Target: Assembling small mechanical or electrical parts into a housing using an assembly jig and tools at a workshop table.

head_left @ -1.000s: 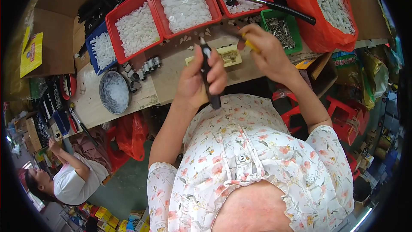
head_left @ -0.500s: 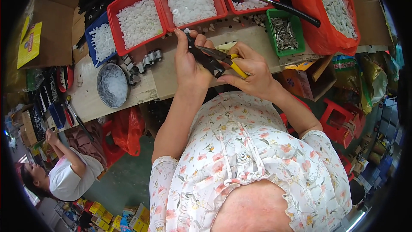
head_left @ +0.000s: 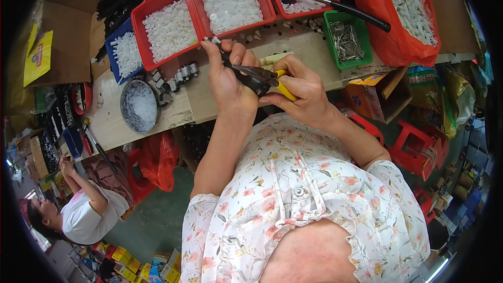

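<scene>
Above the table's front edge, my left hand is closed around a long black part with a small white piece at its upper end. My right hand grips pliers with yellow handles. Their dark jaws lie across the black part, close to the left fingers. Whether the jaws clamp anything is hard to make out. Just beyond the hands lies a pale yellowish piece, and several small metal cylinders stand left of them.
Red trays of white plastic pieces line the back, a hammer across the right one. A green tray holds metal pins. Left are a blue tray and a round bowl. Another person sits far left.
The pliers' jaws have swung lower and further across the black part, and the yellow handles sit slightly lower. Both my hands have shifted a little left. The other person's hands have come together.
</scene>
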`<state>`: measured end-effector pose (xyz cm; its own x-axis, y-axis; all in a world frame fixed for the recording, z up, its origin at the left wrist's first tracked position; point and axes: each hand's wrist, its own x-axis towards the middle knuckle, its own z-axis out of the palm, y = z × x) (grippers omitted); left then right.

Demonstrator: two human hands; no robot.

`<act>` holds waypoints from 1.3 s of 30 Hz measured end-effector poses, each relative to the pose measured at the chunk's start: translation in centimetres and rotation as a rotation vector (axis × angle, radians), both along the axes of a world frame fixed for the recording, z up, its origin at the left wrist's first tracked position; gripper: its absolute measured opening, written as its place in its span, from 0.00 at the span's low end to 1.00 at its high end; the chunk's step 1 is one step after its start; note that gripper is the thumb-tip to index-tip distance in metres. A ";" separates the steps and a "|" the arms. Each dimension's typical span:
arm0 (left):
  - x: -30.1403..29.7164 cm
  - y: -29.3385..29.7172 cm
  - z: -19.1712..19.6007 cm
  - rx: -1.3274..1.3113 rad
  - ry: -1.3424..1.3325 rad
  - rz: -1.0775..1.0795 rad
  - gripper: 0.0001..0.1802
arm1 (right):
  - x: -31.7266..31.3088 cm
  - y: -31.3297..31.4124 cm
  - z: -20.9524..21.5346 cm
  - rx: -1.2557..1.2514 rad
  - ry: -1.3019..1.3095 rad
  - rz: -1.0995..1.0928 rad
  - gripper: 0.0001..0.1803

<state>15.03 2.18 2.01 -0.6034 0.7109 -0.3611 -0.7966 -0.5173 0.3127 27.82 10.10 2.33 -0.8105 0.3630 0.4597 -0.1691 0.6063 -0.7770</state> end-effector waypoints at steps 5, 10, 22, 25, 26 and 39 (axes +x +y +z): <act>-0.5 -1.0 -0.4 0.056 -0.001 0.035 0.24 | -0.7 -0.6 0.4 -0.004 -0.006 0.036 0.17; -0.9 -1.6 -0.3 0.115 -0.029 0.046 0.24 | -1.5 -0.5 0.6 -0.008 0.005 0.075 0.17; -2.2 -1.6 -1.7 -0.152 -0.066 0.195 0.11 | 0.7 2.5 -0.5 0.015 -0.202 -0.023 0.11; -2.0 -0.9 -2.0 -0.170 -0.060 0.186 0.11 | 0.9 1.6 -1.4 -0.019 -0.175 -0.057 0.10; -1.8 -0.8 -1.8 -0.172 -0.057 0.182 0.11 | 0.9 1.5 -1.5 -0.044 -0.174 -0.062 0.10; -0.1 0.0 -2.1 -0.288 0.610 0.290 0.19 | 2.4 1.8 -2.9 -0.046 -0.204 -0.125 0.10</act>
